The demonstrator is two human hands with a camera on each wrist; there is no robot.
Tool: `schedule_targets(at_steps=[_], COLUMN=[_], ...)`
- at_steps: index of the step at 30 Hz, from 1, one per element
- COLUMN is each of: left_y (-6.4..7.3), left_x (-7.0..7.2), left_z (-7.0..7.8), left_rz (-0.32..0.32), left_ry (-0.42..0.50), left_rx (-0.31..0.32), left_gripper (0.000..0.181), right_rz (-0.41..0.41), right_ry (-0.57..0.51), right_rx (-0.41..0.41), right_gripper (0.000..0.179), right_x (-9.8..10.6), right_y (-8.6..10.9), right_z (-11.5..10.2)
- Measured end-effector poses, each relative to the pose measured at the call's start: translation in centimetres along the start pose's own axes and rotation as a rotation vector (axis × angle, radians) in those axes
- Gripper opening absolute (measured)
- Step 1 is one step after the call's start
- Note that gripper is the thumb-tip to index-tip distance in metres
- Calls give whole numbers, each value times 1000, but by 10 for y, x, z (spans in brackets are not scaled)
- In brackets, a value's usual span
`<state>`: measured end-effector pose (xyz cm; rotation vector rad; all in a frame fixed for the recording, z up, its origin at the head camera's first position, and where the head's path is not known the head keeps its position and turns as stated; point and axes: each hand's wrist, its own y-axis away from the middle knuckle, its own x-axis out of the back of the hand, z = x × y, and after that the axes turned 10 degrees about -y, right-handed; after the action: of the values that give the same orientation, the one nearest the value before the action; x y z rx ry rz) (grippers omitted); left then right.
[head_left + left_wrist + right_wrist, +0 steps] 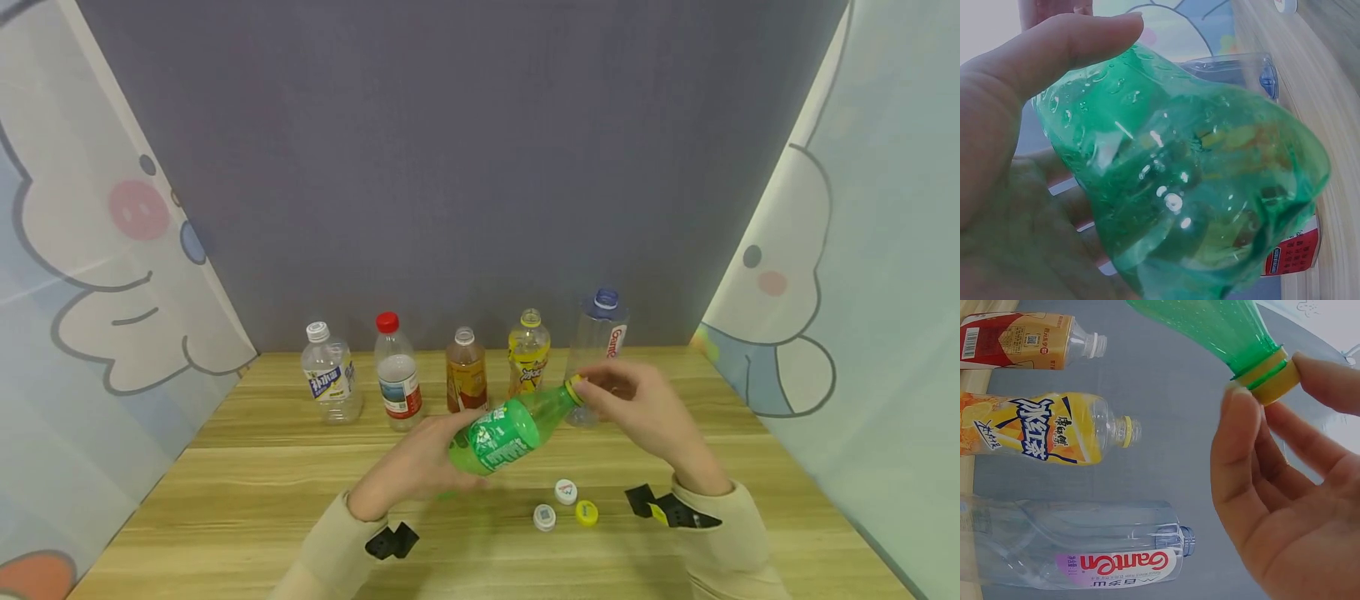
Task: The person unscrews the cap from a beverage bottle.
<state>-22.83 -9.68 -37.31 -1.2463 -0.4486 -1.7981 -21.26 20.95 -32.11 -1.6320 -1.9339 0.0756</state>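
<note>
Green bottle (513,429) was held tilted above the table (225,508), neck raised toward the right. The left hand (420,458) wrapped its lower body, thumb on one side, fingers on the other; the right hand (645,408) pinched the yellow cap (1280,383) between thumb and fingertips. Step judged to be a turning of the cap — green showed between it and the yellow neck ring (1265,367), though whether it was coming off or going on could not be told. Good work seemed to want a left grip just firm enough to stop spinning, since thin plastic would likely buckle, and a twist squared to the neck. Bottle looks: see-through green, green-and-white label, droplets on the wall, lobed base.
</note>
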Motion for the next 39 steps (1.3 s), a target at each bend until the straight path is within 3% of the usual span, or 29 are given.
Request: schedule_targets(at_steps=[7,10,13,18,21,24,29,35,39], left_y=[1,1,2,1,1,0,0,0,1], left_x=[2,3,3,1,1,0,0,1,1], left_z=[-1,-1,0,0,-1,-2,-2,-3,-4], left_rz=[5,7,10,8,2,1,7,9,9], left_ry=[30,20,9,-2,0,2,3,10,12], left_rx=[42,42,44,31,21,16,14,28,29], left_gripper=[80,81,82,82,82,82,82,82,81], right_rz=[-54,-55,-11,101,100,73,16,-72,-90], right_ry=[25,5,-15,13,18,26,42,80,52], right_rx=[179,213,165,17,-24,-16,79,244,260], right_gripper=[29,34,35,25,24,20,18,29,40], right_x=[2,2,0,-3,-3,-4,-3,2,2], right_y=[-2,-2,-2,-1,-1,-1,1,-1,-3], right_z=[4,4,3,1,0,-1,0,6,6])
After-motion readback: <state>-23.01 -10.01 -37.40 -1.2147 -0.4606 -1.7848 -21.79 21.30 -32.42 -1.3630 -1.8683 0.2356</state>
